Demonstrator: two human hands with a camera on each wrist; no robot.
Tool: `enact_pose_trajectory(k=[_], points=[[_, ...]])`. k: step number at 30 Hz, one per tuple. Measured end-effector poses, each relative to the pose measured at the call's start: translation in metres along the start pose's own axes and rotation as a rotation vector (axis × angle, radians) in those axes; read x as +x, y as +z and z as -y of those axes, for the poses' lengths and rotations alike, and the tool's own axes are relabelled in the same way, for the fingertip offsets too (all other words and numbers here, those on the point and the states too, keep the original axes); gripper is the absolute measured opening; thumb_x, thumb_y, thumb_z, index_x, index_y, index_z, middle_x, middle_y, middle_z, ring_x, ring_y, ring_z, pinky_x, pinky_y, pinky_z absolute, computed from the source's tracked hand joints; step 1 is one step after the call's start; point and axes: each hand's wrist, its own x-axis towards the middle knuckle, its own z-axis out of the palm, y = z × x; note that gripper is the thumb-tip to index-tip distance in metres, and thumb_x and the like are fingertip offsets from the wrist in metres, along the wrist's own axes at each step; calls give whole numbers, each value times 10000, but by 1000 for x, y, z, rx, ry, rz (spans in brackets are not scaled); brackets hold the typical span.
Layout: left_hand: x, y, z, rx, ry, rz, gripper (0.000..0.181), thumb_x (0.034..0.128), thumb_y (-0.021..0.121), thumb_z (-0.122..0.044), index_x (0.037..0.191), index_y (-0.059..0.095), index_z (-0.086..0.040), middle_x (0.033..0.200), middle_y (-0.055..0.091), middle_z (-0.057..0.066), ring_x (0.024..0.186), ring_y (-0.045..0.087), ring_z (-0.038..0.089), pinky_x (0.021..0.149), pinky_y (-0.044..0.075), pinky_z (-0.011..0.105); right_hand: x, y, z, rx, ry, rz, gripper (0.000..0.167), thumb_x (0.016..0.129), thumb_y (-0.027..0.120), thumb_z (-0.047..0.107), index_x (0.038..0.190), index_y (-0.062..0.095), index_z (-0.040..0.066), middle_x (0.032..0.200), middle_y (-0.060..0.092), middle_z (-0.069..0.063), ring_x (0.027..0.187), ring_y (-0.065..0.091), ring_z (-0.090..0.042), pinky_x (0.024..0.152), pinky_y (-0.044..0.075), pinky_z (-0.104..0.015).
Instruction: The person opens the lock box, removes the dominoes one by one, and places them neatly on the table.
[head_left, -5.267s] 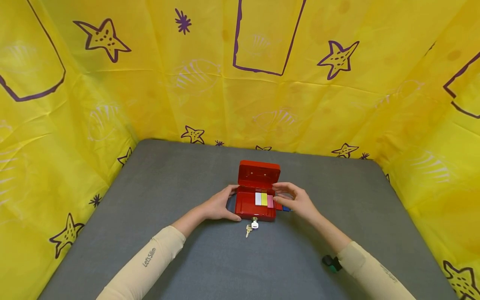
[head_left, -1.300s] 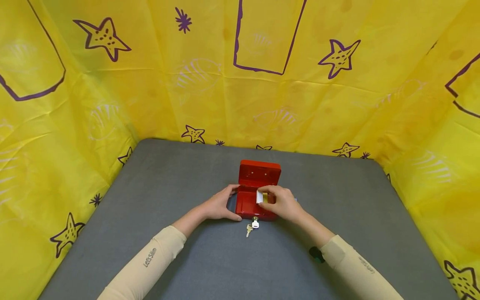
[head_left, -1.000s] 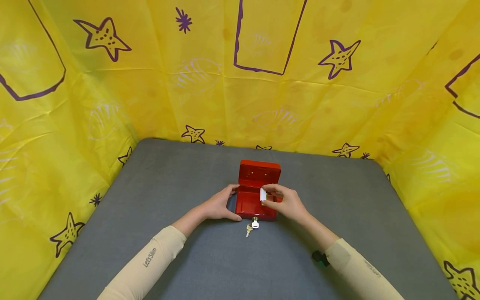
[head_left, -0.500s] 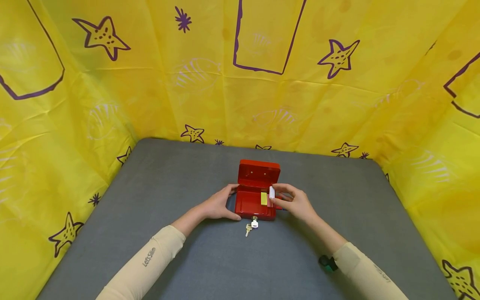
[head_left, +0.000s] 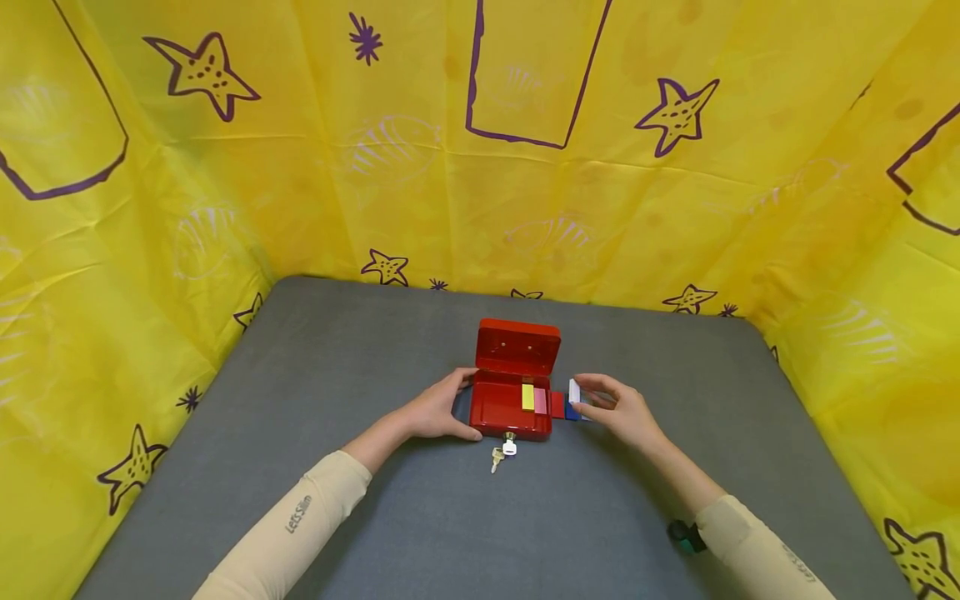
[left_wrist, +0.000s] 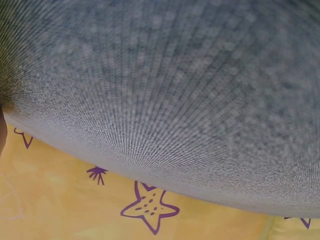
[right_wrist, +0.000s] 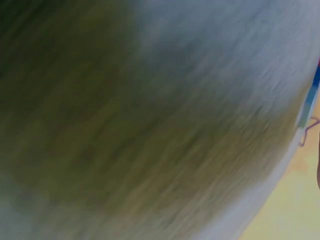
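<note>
A red cash box [head_left: 495, 404] stands on the table with its lid [head_left: 517, 347] raised. My left hand [head_left: 437, 408] holds its left side, thumb at the front corner and fingers at the back. To the right of the box, my right hand [head_left: 624, 414] pinches a white block [head_left: 574, 392] over a row of blocks. Inside the box, at its right, lie a yellow block [head_left: 528, 397] and a pink block [head_left: 540, 402]. A red block [head_left: 557, 406] and a blue block [head_left: 571, 408] sit outside it; a paler one is partly hidden by my right hand.
One key [head_left: 510, 447] sits in the box's front lock, and a second key [head_left: 497, 458] hangs beside it. The grey table [head_left: 375, 333] is walled by yellow cloth [head_left: 420, 200]. Both wrist views show mostly blurred tabletop.
My right hand has taken the white block from beside the yellow one in the box and carried it right, past the box's edge. My left hand has stayed in place.
</note>
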Motion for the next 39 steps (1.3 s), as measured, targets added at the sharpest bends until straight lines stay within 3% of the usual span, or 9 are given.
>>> enact_pose_trajectory(k=[9, 16, 25, 39], points=[[0, 0, 0, -10, -5, 5, 1006, 701, 881, -331, 1478, 287, -95, 1455, 424, 82, 1335, 411, 253, 1099, 343, 428, -8, -23, -21, -131, -13, 12, 463, 852, 773, 211, 1264, 619, 66, 1245, 632, -124, 1178, 585, -289, 955, 469, -315], [0, 0, -1, -6, -9, 1, 1008, 696, 883, -325, 1479, 290, -98, 1454, 427, 78, 1336, 411, 249, 1103, 338, 424, -13, -34, -18, -185, -9, 34, 455, 851, 768, 150, 1260, 614, 22, 1237, 636, -158, 1196, 575, -324, 978, 453, -428], [-1, 0, -2, -9, -20, 1, 1011, 695, 882, -325, 1482, 286, -103, 1456, 424, 81, 1335, 410, 253, 1100, 341, 434, -11, -42, -27, -404, -128, 72, 446, 813, 808, 172, 1210, 650, 44, 1192, 660, -109, 1146, 609, -318, 947, 471, -477], [-1, 0, -1, 5, 33, -15, 1011, 691, 890, -304, 1470, 292, -63, 1444, 442, 105, 1324, 432, 267, 1095, 348, 433, -9, -41, -26, -528, -254, 83, 457, 777, 818, 109, 1194, 655, 21, 1153, 672, -97, 1066, 625, -284, 912, 487, -502]])
